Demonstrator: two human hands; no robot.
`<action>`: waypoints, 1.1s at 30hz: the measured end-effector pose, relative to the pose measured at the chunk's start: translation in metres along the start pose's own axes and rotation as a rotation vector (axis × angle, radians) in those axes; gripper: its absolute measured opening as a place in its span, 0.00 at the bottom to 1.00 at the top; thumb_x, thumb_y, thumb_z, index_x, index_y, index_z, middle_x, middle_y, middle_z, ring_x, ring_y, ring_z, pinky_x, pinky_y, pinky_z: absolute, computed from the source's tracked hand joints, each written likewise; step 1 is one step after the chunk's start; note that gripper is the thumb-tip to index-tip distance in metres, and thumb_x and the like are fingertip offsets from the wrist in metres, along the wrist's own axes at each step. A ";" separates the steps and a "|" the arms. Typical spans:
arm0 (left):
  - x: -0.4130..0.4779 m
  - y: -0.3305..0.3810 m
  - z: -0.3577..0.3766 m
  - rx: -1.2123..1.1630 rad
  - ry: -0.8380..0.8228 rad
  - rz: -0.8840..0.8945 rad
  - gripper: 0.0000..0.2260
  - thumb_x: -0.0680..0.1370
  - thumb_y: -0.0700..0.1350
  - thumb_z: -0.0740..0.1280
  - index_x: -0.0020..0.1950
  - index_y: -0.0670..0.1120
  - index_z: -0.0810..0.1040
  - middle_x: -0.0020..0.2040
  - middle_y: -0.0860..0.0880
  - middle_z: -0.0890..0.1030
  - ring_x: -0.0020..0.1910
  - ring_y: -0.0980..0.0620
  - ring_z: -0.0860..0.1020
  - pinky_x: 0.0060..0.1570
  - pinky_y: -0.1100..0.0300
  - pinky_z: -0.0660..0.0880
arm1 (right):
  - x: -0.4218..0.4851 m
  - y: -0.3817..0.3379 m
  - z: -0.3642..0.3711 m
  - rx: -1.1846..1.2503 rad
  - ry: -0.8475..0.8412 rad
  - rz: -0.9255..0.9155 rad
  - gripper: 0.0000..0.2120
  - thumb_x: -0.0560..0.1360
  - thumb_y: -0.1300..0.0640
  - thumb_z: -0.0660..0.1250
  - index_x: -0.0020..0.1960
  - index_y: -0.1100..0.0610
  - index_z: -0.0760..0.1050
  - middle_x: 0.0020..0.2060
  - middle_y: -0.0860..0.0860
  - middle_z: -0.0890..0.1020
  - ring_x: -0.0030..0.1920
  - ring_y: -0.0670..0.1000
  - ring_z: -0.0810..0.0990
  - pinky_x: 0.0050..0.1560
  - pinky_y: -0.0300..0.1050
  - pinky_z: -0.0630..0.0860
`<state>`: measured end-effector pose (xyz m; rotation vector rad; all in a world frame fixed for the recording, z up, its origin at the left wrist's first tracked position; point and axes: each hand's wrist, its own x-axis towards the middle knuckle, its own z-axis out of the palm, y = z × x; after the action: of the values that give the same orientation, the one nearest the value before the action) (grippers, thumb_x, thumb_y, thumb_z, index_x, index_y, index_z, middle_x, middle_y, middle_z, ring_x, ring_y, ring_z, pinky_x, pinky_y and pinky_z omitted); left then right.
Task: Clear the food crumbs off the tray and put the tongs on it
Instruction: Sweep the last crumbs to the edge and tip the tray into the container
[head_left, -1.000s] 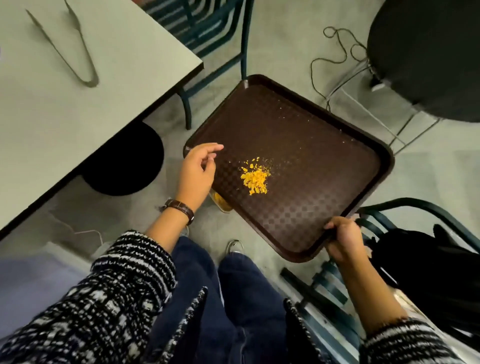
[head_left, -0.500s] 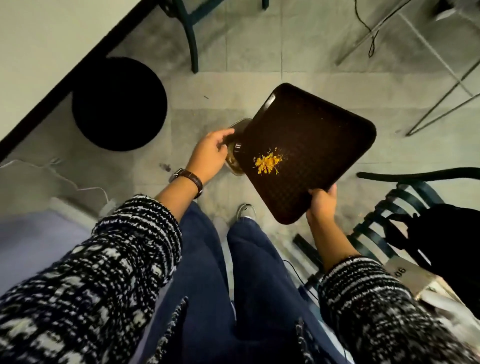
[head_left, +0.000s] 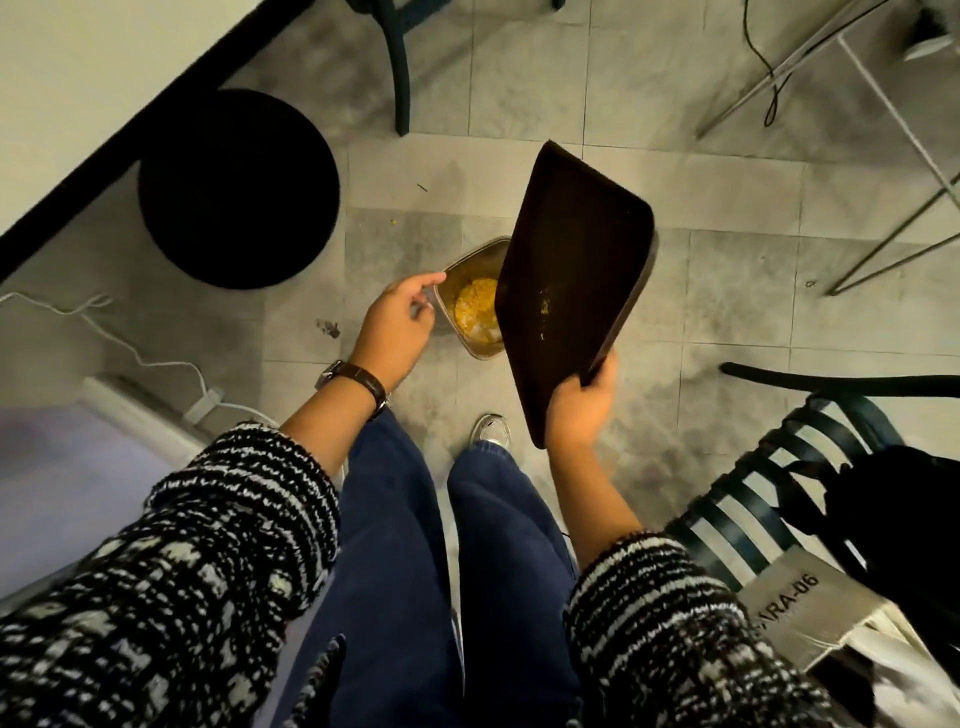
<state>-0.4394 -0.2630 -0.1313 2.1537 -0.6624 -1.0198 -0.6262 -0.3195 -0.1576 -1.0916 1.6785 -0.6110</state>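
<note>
- Tray (head_left: 571, 260) is up in the air, not lying on anything, and tipped really steeply, close to standing on its edge, with its top face turned toward the left.
- Right hand (head_left: 579, 410) has it by the near corner. That grip is clamped on the rim, thumb on the edge and the fingers wrapped around behind.
- Just a few yellow specks (head_left: 544, 307) are stuck on the tray's face, around the middle of it.
- Right below the tray's lower long edge there's a clear tub (head_left: 470, 265) on the floor (head_left: 727, 338), with a pile of yellow crumbs (head_left: 475, 306) inside. The tray hides the tub's right part.
- Left hand (head_left: 397, 327) is just beside the tub's left corner. Its grip is loose and spread, pinching nothing, index finger pointing at the tub's rim. Can't tell if it's actually touching.
- There's a brown-strap watch (head_left: 358, 376) on that wrist.
- Other stuff: a corner of the tabletop (head_left: 78, 78) at upper left, a round black thing (head_left: 239, 189) on the floor under its edge, a dark slatted chair (head_left: 779, 493) on the right, and one shoe (head_left: 491, 431) near the tray's near corner.
</note>
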 end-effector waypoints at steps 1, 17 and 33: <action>0.001 0.000 -0.001 -0.008 0.003 0.002 0.18 0.77 0.36 0.58 0.65 0.51 0.73 0.59 0.44 0.77 0.53 0.54 0.75 0.54 0.65 0.71 | -0.005 0.003 0.005 -0.036 -0.030 -0.017 0.31 0.69 0.75 0.53 0.68 0.56 0.66 0.55 0.51 0.77 0.54 0.47 0.76 0.50 0.27 0.72; -0.004 0.004 -0.011 0.008 0.011 -0.008 0.18 0.78 0.36 0.57 0.65 0.50 0.73 0.60 0.45 0.77 0.56 0.50 0.76 0.56 0.59 0.72 | 0.008 0.003 0.014 -0.659 -0.186 0.016 0.23 0.70 0.71 0.55 0.63 0.58 0.63 0.44 0.60 0.79 0.41 0.59 0.77 0.39 0.46 0.66; -0.053 0.064 -0.072 -0.038 0.110 0.033 0.16 0.79 0.39 0.57 0.64 0.51 0.74 0.51 0.45 0.79 0.34 0.57 0.69 0.35 0.58 0.75 | -0.028 -0.113 -0.044 -0.259 -0.177 0.026 0.20 0.76 0.67 0.55 0.66 0.57 0.66 0.58 0.55 0.77 0.59 0.58 0.76 0.55 0.48 0.72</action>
<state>-0.4216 -0.2447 -0.0238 2.1415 -0.6197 -0.8826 -0.6221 -0.3519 -0.0373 -1.2662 1.6439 -0.2755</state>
